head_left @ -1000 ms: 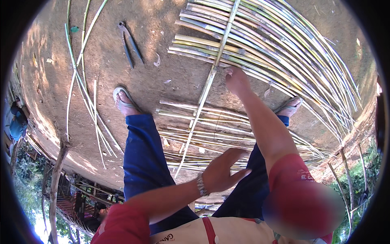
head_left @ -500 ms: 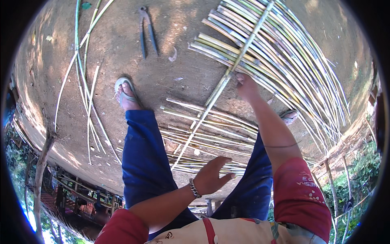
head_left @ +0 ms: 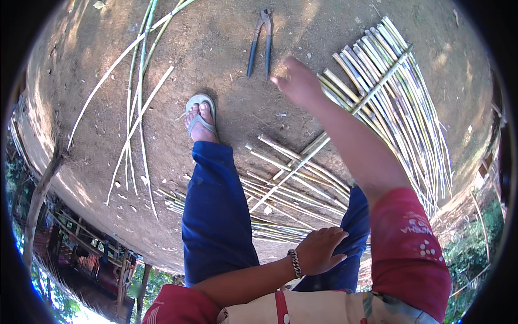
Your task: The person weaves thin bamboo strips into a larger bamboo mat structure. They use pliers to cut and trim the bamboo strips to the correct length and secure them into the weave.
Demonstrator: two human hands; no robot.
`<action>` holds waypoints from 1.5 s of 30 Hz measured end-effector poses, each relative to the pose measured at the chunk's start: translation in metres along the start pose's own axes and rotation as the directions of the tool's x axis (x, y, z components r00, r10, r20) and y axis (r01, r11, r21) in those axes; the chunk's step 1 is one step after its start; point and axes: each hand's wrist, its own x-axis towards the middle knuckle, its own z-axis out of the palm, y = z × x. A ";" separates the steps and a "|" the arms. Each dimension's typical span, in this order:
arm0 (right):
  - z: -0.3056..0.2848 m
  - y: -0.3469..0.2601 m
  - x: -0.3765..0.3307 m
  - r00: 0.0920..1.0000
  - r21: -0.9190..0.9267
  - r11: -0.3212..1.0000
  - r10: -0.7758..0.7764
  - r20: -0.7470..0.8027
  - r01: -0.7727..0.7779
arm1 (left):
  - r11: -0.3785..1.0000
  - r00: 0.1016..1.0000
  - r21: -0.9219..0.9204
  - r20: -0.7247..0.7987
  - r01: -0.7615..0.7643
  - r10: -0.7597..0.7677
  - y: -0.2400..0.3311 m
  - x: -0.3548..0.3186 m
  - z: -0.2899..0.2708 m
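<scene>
Bamboo strips (head_left: pixel 377 102) are lying loose underfoot — right hand (head_left: pixel 297 82), fingers loosely spread and empty, is reaching toward the pliers (head_left: pixel 260 40); left hand (head_left: pixel 318 249), open, is resting on the knee — someone's risking a slip.

1. Bare brown earth floor (head_left: pixel 226 59), dappled with sunlight.
2. Blue-handled pliers (head_left: pixel 260 40) flat near the far edge, handles spread.
3. Woven mat of split bamboo strips (head_left: pixel 399 102) spread at right, one long crosswise strip (head_left: pixel 294 170) over them.
4. Loose thin bamboo canes (head_left: pixel 135 97) scattered at left.
5. Sandalled foot (head_left: pixel 200 119) planted between canes and mat.
</scene>
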 end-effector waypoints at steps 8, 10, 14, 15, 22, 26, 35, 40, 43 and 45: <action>0.073 -0.092 0.058 0.868 0.258 0.905 0.406 -0.284 -0.339 | 0.936 0.914 0.140 -0.207 -0.324 0.348 -0.025 -0.037 0.004; 0.075 -0.085 0.066 0.869 0.271 0.908 0.395 -0.299 -0.320 | 0.951 0.931 0.085 -0.197 -0.296 0.307 -0.023 -0.040 -0.003; 0.069 -0.068 0.064 0.890 0.238 0.932 0.340 -0.303 -0.275 | 0.953 0.938 0.055 -0.172 -0.297 0.303 -0.007 -0.025 -0.030; 0.062 -0.069 0.059 0.896 0.233 0.934 0.334 -0.294 -0.271 | 0.971 0.966 0.011 -0.097 -0.239 0.239 0.000 -0.021 -0.042; -0.019 -0.026 0.015 0.962 0.550 0.789 0.230 0.148 -0.273 | 1.000 0.998 0.013 -0.061 -0.019 0.020 -0.003 -0.001 -0.035; -0.042 0.069 -0.060 0.974 0.624 0.774 0.208 -0.092 -0.106 | 0.909 0.909 -0.111 -0.073 0.401 -0.410 -0.040 0.025 -0.052; -0.054 0.249 -0.263 0.798 0.877 0.466 0.571 -0.196 -0.118 | 0.920 0.541 0.138 -0.836 0.368 -0.091 -0.129 0.244 -0.205; -0.025 0.293 -0.325 0.820 0.954 0.278 0.568 -0.071 -0.109 | 0.724 0.617 0.283 -0.748 0.629 -0.245 -0.094 0.305 -0.236; -0.005 0.292 -0.333 0.802 0.954 0.235 0.598 0.009 -0.186 | 0.664 0.618 0.361 -0.761 0.655 -0.196 -0.102 0.315 -0.221; 0.015 0.294 -0.334 0.814 0.961 0.221 0.580 0.009 -0.168 | 0.677 0.570 0.342 -0.809 0.652 -0.140 -0.108 0.320 -0.210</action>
